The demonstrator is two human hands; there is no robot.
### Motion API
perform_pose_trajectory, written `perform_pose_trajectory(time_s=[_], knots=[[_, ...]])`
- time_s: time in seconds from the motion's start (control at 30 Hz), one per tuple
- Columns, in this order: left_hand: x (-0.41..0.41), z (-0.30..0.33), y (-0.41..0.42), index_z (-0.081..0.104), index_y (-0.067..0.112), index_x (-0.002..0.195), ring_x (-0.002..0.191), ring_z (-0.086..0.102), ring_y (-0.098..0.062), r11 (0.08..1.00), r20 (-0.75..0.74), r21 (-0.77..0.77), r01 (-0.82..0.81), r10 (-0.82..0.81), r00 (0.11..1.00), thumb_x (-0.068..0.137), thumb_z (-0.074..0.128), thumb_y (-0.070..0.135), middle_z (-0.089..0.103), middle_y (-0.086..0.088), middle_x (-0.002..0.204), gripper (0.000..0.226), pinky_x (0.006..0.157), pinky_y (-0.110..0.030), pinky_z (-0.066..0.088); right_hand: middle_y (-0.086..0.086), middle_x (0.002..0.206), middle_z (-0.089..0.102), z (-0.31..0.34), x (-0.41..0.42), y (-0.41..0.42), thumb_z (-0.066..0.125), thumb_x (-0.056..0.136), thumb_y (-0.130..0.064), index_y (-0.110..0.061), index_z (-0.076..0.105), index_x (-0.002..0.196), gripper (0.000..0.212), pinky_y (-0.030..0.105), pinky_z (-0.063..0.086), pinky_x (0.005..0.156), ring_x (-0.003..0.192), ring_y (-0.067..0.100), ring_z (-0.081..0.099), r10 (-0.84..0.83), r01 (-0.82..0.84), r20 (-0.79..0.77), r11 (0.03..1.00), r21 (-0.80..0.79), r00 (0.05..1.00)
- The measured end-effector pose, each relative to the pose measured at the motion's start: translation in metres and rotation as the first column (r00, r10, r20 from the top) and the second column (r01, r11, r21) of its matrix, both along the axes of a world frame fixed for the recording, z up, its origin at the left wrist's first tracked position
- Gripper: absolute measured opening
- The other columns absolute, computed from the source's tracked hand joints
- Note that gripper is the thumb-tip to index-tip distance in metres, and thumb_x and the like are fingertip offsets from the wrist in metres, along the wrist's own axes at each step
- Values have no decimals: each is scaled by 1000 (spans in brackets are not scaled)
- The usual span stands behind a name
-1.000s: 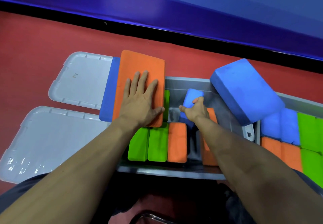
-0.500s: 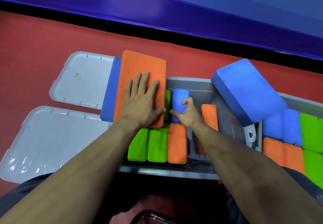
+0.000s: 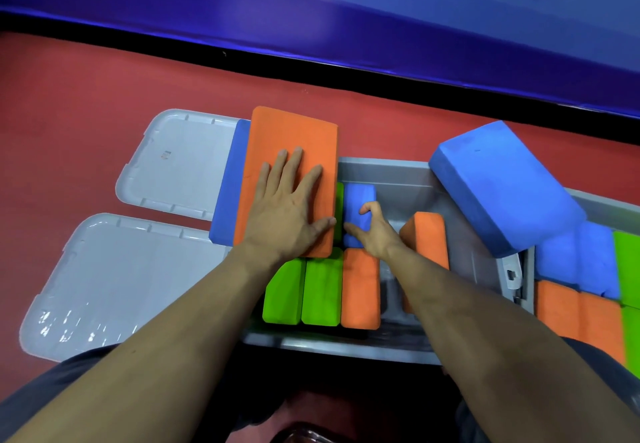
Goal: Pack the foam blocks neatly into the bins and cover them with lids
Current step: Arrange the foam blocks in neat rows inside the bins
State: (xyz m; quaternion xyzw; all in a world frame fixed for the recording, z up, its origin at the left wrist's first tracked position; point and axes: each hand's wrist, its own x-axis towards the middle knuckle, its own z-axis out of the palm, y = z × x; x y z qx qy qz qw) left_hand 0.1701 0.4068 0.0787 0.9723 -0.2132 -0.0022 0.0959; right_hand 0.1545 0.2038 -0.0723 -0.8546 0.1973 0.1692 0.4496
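Observation:
A grey bin in front of me holds upright foam blocks: two green ones, an orange one and, further back, a small blue block. My right hand grips that blue block, thumb on its left side and fingers curled over its top. My left hand lies flat, fingers straight, on a large orange block stacked on a blue block over the bin's left rim. Another orange block leans in the bin to the right of my right wrist.
Two grey lids lie on the red floor at left, one further back and one nearer. A big blue block rests tilted on the bin's right rim. A second bin at right holds blue, orange and green blocks.
My right hand has carried the small blue block left and down into the bin's back row beside the green block. My left hand has stayed on the large orange block.

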Motion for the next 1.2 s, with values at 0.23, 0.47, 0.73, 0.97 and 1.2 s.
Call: perform_pose_trajectory(time_s=[0.23, 0.47, 0.73, 0.97, 1.2], knots=[[8, 8, 10, 41, 19, 150, 152, 18, -32, 954, -3, -219, -203, 208, 978, 84, 70, 48, 21, -13, 164, 78, 124, -54, 7, 5, 114, 63, 62, 15, 22, 49, 97, -59, -27, 59, 88, 34, 35, 43, 95, 116, 24, 56, -356, 342, 165, 934, 106, 920], [6, 17, 19, 21, 18, 157, 145, 31, -35, 751, -306, -364, -551, 463, 832, 75, 81, 47, 25, -16, 160, 106, 117, -52, 30, -6, 140, 54, 106, -4, 46, 65, 60, -89, -35, 46, 138, 96, 55, 41, 109, 126, 30, 54, -147, 276, -271, 795, 540, 951], [2, 13, 24, 44, 15, 141, 132, 48, -31, 656, -493, -351, -669, 478, 727, 50, 58, 79, 50, -10, 142, 113, 107, -52, 43, -1, 122, 72, 112, -19, 55, 69, 86, -61, -23, 55, 131, 60, 52, 50, 104, 111, 24, 69, -79, 225, -261, 772, 595, 962], [7, 46, 7, 44, 20, 144, 120, 59, -23, 580, -545, -534, -615, 320, 775, 77, 80, 48, 59, -4, 137, 81, 102, -37, 47, 3, 117, 74, 145, -24, 41, 71, 88, -54, -17, 53, 131, 59, 43, 60, 84, 101, 20, 72, -247, 302, -177, 717, 628, 953], [-21, 95, -37, 16, 21, 158, 127, 55, -20, 406, -742, -586, -702, 81, 666, 69, 84, 59, 49, 1, 145, 118, 108, -43, 45, 10, 124, 71, 193, -53, -10, 61, 95, -53, -14, 55, 133, 54, 53, 57, 91, 109, 27, 71, -419, 452, -255, 481, 751, 871]])
